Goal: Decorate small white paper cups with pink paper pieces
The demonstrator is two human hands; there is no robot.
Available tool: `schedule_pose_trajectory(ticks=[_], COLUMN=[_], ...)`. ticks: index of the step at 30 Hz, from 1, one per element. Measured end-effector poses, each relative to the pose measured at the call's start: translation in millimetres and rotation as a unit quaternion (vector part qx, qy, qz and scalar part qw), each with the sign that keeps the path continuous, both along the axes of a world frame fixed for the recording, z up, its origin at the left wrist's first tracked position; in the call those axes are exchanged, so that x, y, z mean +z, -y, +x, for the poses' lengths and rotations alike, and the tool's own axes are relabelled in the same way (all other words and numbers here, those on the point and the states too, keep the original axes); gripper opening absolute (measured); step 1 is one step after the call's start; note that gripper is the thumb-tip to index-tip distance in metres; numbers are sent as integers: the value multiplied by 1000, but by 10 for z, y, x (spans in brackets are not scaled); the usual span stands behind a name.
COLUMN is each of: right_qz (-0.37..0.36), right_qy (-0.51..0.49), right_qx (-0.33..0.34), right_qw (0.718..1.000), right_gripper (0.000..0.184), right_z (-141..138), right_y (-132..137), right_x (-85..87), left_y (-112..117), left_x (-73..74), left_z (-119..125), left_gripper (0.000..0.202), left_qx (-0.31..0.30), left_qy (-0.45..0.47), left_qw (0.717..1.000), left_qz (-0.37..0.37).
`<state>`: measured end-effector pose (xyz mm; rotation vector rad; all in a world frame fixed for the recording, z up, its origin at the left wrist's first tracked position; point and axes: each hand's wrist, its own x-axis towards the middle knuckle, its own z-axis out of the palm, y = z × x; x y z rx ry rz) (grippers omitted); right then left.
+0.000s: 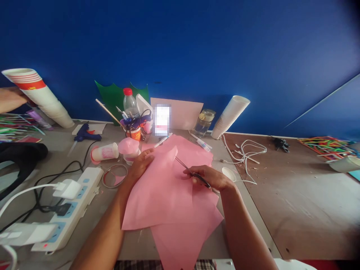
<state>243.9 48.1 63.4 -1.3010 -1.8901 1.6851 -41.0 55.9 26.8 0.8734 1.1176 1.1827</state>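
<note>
L hand (140, 165) lay flat on pink paper (165, 191), fingers spread, pressing sheet down; not pinching. R hand (209, 178) curled round scissors (195, 175), fingers pressed together on handles, thin blades pointing up-left over paper, tips right by a raised paper edge. Couldn't tell if blades were open or shut. Paper = several loose, overlapping sheets, lying on grey table (108, 129) between both forearms, lower sheets hanging past table's near edge.

Just left of L hand: pink-topped bottle (128, 150), pink-and-white cup (104, 153) on its side, metal ring (114, 176). Beyond paper: pen (162, 141), glue tube (204, 144), pot of brushes & pens (133, 133), water bottle (131, 103), blurred phone (162, 120), glass jar (204, 123), paper cup stack (229, 117), green card (120, 99). Further left: blue glue gun (87, 134), white power strip (67, 208) w/ plugged-in charger (67, 188). Right of R hand: white cables (244, 152) at edge of brown board (292, 202), colored straws (326, 148) farther on. Far left, another person's hand (11, 99) touched red-striped cups (39, 95).
</note>
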Motion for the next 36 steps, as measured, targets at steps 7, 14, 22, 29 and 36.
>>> schedule_pose_trajectory(ticks=[7, 14, 22, 29, 36], right_qz=[45, 46, 4, 23, 25], right_qy=[11, -9, -75, -49, -42], right_qx=[24, 6, 28, 14, 14], right_qw=[999, 999, 997, 998, 999], right_gripper=[42, 43, 46, 46, 48], right_z=[-52, -135, -239, -228, -201], right_y=[-9, 10, 22, 33, 10], right_x=[86, 100, 93, 106, -13], left_y=[-4, -4, -12, -13, -7], left_x=[-10, -14, -45, -67, -74], left_z=[-8, -17, 5, 6, 12], left_gripper=[63, 64, 60, 60, 58], left_qx=[-30, -48, -49, -54, -23], left_qy=[-114, -145, -163, -140, -144], left_qw=[993, 988, 985, 989, 989], left_qz=[15, 10, 20, 15, 35])
